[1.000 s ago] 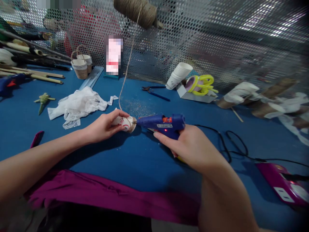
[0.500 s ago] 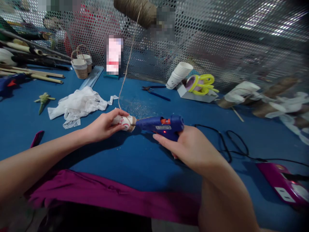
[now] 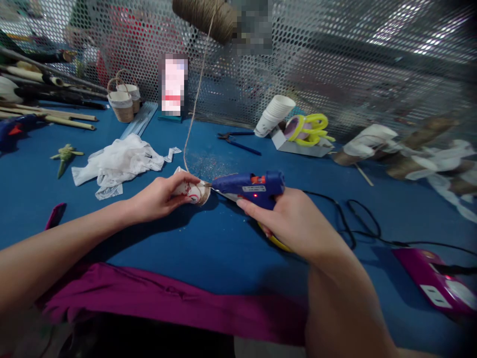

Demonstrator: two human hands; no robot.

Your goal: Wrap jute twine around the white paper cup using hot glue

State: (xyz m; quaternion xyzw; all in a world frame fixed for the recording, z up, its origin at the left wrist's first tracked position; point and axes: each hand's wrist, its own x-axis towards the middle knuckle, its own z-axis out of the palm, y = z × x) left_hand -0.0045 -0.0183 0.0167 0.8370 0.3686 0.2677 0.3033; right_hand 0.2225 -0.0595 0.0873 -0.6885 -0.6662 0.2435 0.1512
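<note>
My left hand [image 3: 158, 199] is closed around a small paper cup [image 3: 192, 191] lying on its side on the blue table [image 3: 208, 248]. Twine is wound on the cup's end, and a strand of twine [image 3: 194, 114] runs up from it to a spool [image 3: 204, 17] hanging above. My right hand [image 3: 294, 223] grips a blue hot glue gun [image 3: 249, 186] with a lit red lamp. The gun's nozzle touches the cup's twine-wrapped end.
A crumpled white plastic bag [image 3: 119, 161] lies left of the cup. Pliers [image 3: 238, 141], stacked paper cups [image 3: 274, 114] and yellow-handled scissors [image 3: 309, 127] sit behind. A black cable [image 3: 357, 231] runs to a purple power strip [image 3: 436, 281] at right. Twine-wrapped baskets [image 3: 122, 102] and bamboo sticks [image 3: 48, 114] stand far left, before a mesh wall.
The glue gun's nozzle has stayed against the cup's end. My right hand has shifted slightly and tilted the gun. My left hand has kept its hold on the cup.
</note>
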